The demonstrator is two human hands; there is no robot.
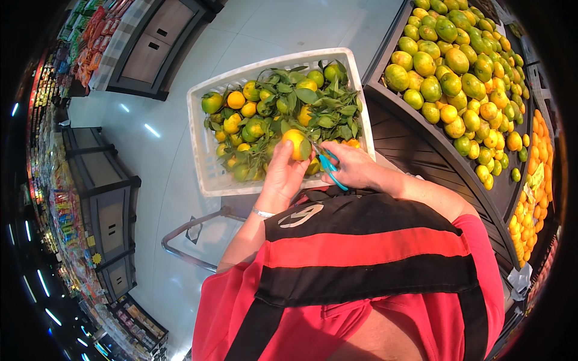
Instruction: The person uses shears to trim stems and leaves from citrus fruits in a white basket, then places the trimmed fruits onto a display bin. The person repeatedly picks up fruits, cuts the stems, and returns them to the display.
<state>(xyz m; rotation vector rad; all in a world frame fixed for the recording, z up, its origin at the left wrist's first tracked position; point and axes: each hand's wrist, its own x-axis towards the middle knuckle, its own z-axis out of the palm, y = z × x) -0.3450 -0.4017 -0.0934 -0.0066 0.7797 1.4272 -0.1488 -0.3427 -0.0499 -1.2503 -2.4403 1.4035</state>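
Observation:
My left hand [284, 173] holds a yellow-orange citrus fruit [294, 143] above the near part of a white plastic crate [195, 149]. A green leaf lies against the fruit's right side. In my right hand [354, 164] are scissors with blue handles [328, 168], their blades pointing at the fruit; whether the blades are apart cannot be made out. Green and orange citrus fruits [232, 123] with stems and leaves [332, 106] fill the crate below both hands.
To the right, a dark display stand [445, 149] bears a large heap of green-yellow citrus [456, 61], with smaller orange fruits [537, 180] beyond. A bent metal tube handle [180, 252] stands left of my body. Cabinets [110, 216] with packaged goods line the far left.

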